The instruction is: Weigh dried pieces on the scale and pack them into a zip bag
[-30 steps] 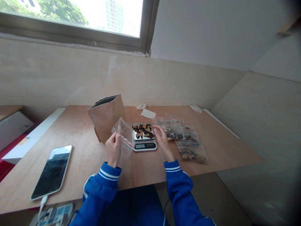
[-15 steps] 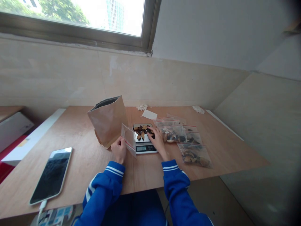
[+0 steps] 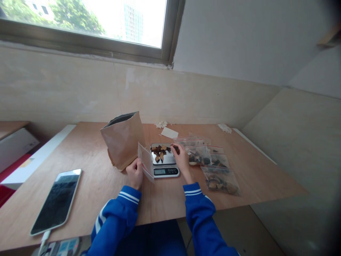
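My left hand [image 3: 135, 173] is closed on the edge of a clear zip bag [image 3: 145, 160], which stands up beside the scale. A small digital scale [image 3: 166, 172] lies in front of me, its display lit but too small to read. Brown dried slices [image 3: 159, 152] are spread over the left part of its plate. Above the plate's right side, my right hand [image 3: 181, 160] pinches a dark dried slice [image 3: 175, 148] between thumb and fingers. Just behind my left hand stands an open brown paper bag [image 3: 123, 142].
Several filled zip bags [image 3: 198, 154] lie right of the scale, with another zip bag [image 3: 221, 180] nearer me. A white card [image 3: 169, 133] and crumpled white bits [image 3: 161, 124] are at the back. A phone [image 3: 57, 201] with a cable lies at left.
My right hand has lifted slightly off the plate's right side, with a dark slice now in its fingers. My left hand keeps holding the zip bag. The view has tilted a little.
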